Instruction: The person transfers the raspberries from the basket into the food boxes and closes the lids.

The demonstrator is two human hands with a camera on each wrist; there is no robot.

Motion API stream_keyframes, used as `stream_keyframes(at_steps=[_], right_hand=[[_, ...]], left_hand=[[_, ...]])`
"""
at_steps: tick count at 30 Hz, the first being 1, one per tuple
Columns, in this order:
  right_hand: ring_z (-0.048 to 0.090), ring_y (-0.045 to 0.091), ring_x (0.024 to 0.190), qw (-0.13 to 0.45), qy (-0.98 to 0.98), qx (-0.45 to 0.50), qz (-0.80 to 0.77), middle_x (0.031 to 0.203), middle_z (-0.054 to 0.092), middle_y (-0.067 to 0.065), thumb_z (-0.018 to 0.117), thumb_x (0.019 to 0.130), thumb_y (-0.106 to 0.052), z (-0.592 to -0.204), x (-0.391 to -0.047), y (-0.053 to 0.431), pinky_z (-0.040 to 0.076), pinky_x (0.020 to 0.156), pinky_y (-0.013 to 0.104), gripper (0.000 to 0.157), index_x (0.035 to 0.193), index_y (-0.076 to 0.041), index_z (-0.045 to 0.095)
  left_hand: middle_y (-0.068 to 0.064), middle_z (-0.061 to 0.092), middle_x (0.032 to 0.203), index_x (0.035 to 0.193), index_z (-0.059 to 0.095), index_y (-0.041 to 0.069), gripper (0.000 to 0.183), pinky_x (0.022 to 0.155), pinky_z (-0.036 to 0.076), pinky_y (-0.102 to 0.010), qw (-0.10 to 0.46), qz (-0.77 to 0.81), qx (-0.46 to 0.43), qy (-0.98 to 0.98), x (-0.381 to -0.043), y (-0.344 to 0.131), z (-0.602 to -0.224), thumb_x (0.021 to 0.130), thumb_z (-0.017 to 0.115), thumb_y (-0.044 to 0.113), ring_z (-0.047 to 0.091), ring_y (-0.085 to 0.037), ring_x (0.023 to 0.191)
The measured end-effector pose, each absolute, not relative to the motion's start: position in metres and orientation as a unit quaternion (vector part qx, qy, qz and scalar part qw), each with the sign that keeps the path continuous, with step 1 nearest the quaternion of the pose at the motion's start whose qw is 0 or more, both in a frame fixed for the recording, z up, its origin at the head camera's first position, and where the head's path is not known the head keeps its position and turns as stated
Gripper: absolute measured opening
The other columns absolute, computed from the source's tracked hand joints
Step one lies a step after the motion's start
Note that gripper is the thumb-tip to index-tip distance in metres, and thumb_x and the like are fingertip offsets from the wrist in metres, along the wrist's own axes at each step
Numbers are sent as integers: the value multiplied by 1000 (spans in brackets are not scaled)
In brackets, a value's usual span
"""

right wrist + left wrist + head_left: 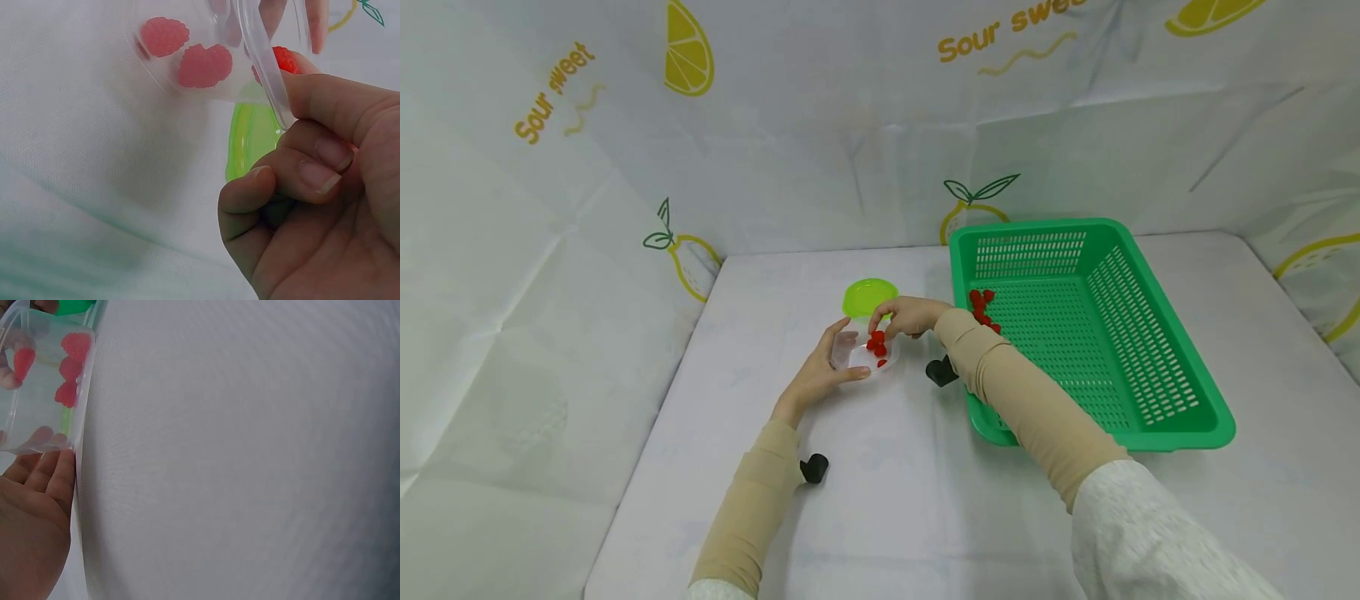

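Observation:
A clear plastic container stands on the white-covered table with several red raspberries lying on its bottom. My left hand grips it from the left, thumb on the near side and fingers round the far side. Over the container's right side, my right hand pinches one raspberry between thumb and forefinger, inside the rim. The other right fingers are curled outside the wall. Behind the container lies a lime-green round lid.
A large green slotted basket stands to the right, under my right forearm. Several raspberries lie along its left inner side. White cloth with lemon prints hangs at the back and sides.

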State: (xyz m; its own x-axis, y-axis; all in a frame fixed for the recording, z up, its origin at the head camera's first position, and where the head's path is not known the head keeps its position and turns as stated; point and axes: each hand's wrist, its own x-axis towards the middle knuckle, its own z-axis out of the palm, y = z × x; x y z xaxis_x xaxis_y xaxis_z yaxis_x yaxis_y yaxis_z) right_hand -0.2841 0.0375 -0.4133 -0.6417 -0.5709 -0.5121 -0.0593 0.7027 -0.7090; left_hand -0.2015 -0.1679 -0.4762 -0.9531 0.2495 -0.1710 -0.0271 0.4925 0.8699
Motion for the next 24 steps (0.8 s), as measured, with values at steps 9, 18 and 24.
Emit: stream_keyframes(at_steps=[9, 18, 24], right_hand=[[24, 13, 47, 375, 846, -195, -325, 100, 54, 5, 55, 88, -9, -409, -282, 37, 25, 47, 21, 30, 117, -16, 60], [34, 14, 58, 348, 865, -233, -276, 91, 51, 4, 57, 90, -15, -400, -277, 38, 30, 51, 20, 26, 115, -14, 61], [44, 18, 75, 341, 860, -270, -268, 99, 54, 6, 58, 90, -20, -378, -272, 41, 41, 60, 24, 31, 120, -13, 59]], left_hand=[[8, 43, 140, 141, 20, 45, 92, 108, 30, -56, 144, 501, 68, 851, -201, -170, -474, 69, 77, 49, 29, -20, 139], [8, 44, 139, 141, 20, 45, 92, 110, 26, -58, 146, 495, 70, 854, -202, -168, -473, 69, 78, 47, 29, -21, 140], [8, 45, 139, 142, 21, 44, 93, 110, 25, -58, 141, 486, 65, 860, -202, -169, -473, 69, 78, 48, 29, -21, 140]])
